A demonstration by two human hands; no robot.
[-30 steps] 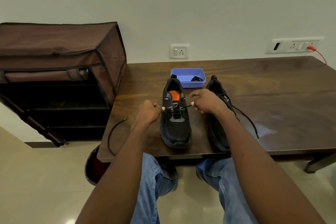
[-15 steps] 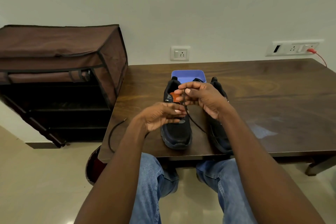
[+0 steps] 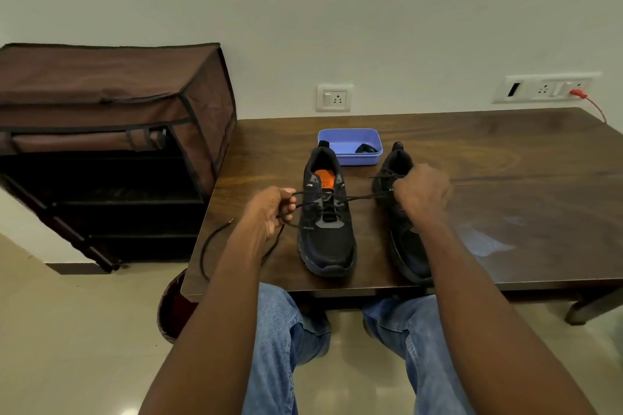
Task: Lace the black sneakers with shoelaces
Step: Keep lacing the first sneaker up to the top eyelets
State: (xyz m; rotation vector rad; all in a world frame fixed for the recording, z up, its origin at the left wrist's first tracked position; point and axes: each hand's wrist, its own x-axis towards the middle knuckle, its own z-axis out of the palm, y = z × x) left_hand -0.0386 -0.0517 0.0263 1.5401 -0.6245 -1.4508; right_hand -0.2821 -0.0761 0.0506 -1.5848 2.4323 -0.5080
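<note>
We sit at the desk (image 3: 505, 178) with two black sneakers in front of us, toes toward us. The left sneaker (image 3: 325, 212) stands upright between our hands, its orange insole showing. A black lace (image 3: 357, 200) is threaded through its eyelets and stretched sideways to both hands. Our left hand (image 3: 269, 209) has its fingers curled round one end of the lace, just left of the sneaker; the loose tail runs down from the fist and loops over the desk's near left edge. Our right hand (image 3: 421, 192) is closed in a fist on the other end, pulling it taut across to the right. That hand lies over the right sneaker (image 3: 404, 246), which stands beside the first, partly hidden by hand and forearm. Behind the sneakers sits a blue tray (image 3: 350, 146) with a small dark item inside, too small to tell. A brown shoe rack (image 3: 111, 145) stands left of the desk.
</note>
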